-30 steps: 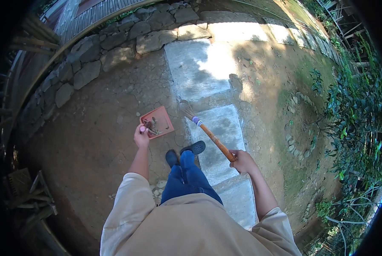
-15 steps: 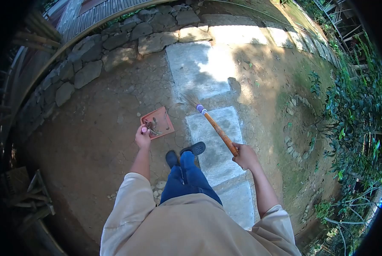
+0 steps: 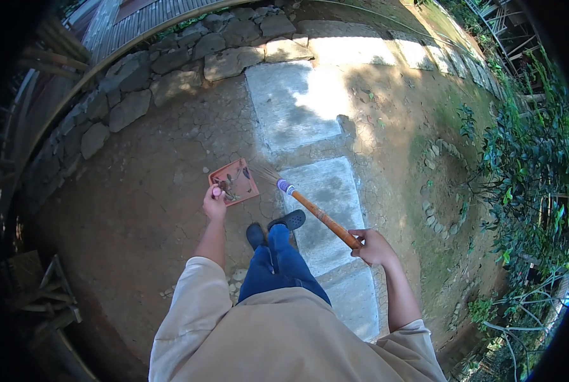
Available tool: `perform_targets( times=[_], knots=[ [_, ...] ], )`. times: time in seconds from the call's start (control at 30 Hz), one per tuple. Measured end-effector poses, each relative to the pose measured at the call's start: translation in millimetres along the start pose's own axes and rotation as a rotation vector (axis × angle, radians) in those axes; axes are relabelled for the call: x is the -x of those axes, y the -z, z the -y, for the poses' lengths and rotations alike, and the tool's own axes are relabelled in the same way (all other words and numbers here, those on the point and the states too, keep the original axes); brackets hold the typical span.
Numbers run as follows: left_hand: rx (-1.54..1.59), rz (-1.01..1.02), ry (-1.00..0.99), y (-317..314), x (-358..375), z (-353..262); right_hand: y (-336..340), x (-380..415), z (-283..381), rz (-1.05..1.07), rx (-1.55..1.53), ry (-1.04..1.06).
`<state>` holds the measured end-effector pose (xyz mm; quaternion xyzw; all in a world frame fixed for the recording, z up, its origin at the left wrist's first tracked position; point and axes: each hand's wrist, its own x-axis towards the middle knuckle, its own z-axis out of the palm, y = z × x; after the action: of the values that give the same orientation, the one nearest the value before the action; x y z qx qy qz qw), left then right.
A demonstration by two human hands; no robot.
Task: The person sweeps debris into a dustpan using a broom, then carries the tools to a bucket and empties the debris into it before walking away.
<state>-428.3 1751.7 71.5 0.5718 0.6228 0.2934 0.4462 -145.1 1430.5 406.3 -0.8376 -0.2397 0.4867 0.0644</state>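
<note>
My left hand [image 3: 214, 202] is closed round the pink-tipped handle of a reddish dustpan [image 3: 241, 185], held low over the dirt to the left of the path. Dry leaves [image 3: 228, 183] and bits of debris lie in the pan. In my right hand [image 3: 372, 247] is the end of a broom [image 3: 322, 217] with a brown wooden handle and a purple-and-white binding. The broom slants up and left across a concrete slab, and its thin bristles [image 3: 266, 172] point at the dustpan's open right edge.
Concrete slabs [image 3: 295, 105] form a path through the cracked brown soil [image 3: 151, 191]. A border of flat stones [image 3: 131, 109] curves along the upper left. Leafy bushes [image 3: 520, 172] stand at the right, near a ring of small stones [image 3: 429, 210]. My dark clogs [image 3: 289, 220] are just below the dustpan.
The broom head has swept left and slightly down, from the slab gap toward the dustpan's edge. My right hand has shifted a little right and down; the dustpan stays nearly in place.
</note>
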Motion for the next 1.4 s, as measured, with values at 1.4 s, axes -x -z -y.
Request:
perform_targets(
  times=[1.4],
  knots=[
    [0.163,0.137,0.02,-59,40,-71,35,-35,-70,-0.301,-0.217,-0.134]
  ],
)
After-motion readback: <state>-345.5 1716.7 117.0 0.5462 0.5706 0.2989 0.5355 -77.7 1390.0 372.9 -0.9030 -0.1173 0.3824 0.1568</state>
